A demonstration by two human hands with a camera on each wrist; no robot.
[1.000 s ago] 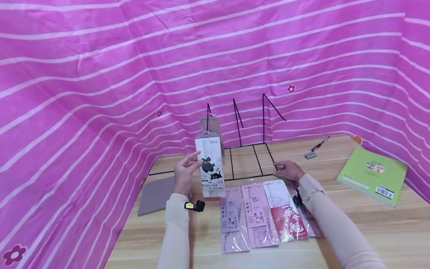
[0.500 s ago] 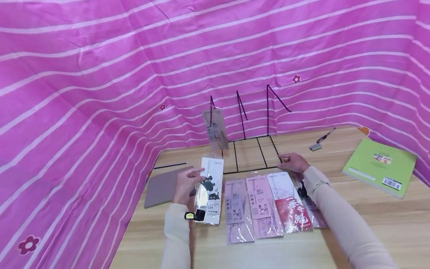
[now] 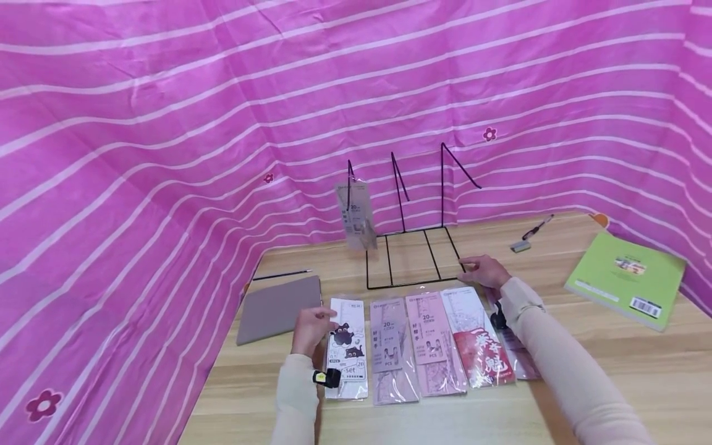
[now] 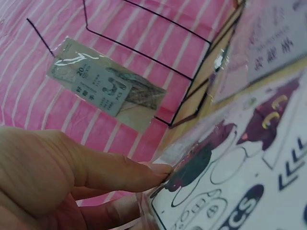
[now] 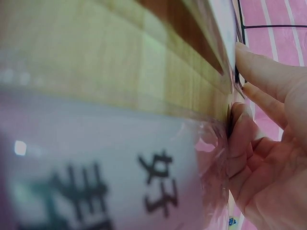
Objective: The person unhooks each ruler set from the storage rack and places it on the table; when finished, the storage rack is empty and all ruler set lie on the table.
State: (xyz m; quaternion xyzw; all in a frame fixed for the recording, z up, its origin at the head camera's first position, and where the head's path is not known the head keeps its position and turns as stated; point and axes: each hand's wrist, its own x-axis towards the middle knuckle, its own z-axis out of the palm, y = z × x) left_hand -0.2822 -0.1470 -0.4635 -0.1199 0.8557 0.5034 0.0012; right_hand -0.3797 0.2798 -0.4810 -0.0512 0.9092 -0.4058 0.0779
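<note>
- A person sits at a wooden table (image 3: 612, 371) with pink striped cloth (image 3: 167, 123) hung behind and to the sides.
- The left hand (image 3: 311, 327) rests at the left edge of a white ruler packet (image 3: 347, 346) printed with black cartoon animals; the packet lies flat on the table.
- In the left wrist view, the thumb (image 4: 120, 172) and a finger under it pinch the packet's clear plastic edge.
- That packet is the leftmost in a row of packets lying side by side: just right of it are two pink packets (image 3: 411, 346), then a packet with a red label (image 3: 481, 358).
- The right hand (image 3: 484, 271) rests on the table at the front right corner of a black wire rack (image 3: 411, 259), fingers loosely curled. In the right wrist view its fingertips touch the edge of a clear plastic packet; whether they grip it cannot be told.
- One grey packet (image 3: 356, 215) hangs from the rack's leftmost upright wire.
- A grey pad (image 3: 278, 309) lies left of the row, with a thin pencil (image 3: 280, 275) behind it.
- A green book (image 3: 625, 278) lies at the far right, well apart from a pen (image 3: 536, 227) and a small grey block (image 3: 520, 247).
</note>
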